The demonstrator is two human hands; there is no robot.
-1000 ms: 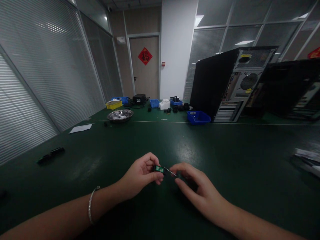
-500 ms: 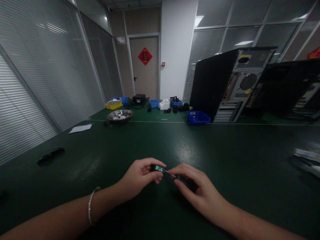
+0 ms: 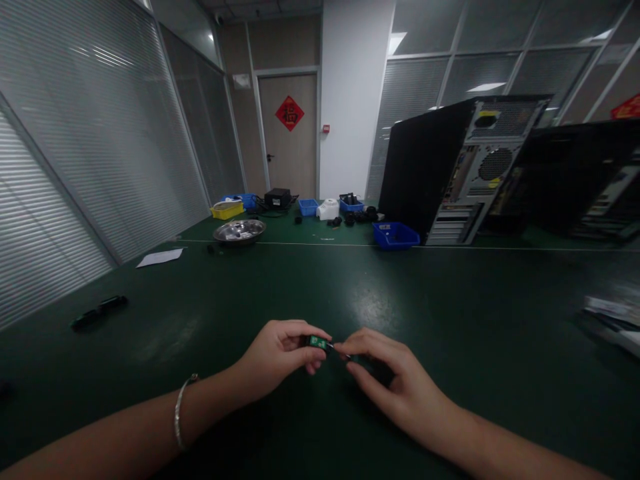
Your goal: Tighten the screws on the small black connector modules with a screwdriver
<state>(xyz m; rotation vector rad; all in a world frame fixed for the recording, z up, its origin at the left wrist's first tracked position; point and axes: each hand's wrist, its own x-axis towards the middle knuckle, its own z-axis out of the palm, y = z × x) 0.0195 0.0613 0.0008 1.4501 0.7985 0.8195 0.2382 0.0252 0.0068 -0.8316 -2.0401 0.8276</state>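
My left hand pinches a small green circuit board with dark edges between thumb and fingertips. Just to its right, my right hand is closed on a slim tool with a metal shaft, which looks like a screwdriver. The shaft's tip meets the right end of the board; whether it sits in a screw is too small to tell. My right fingers and palm hide most of the tool. Both hands are just above the green tabletop.
Dark parts and a white paper lie at left. Farther back are a metal bowl, a yellow tray, a blue bin and a tall black computer case. A pale bundle lies at the right edge.
The circuit board has tilted slightly and sits a little lower in my left hand. My right fingertips have come slightly nearer to it, so less of the shaft shows.
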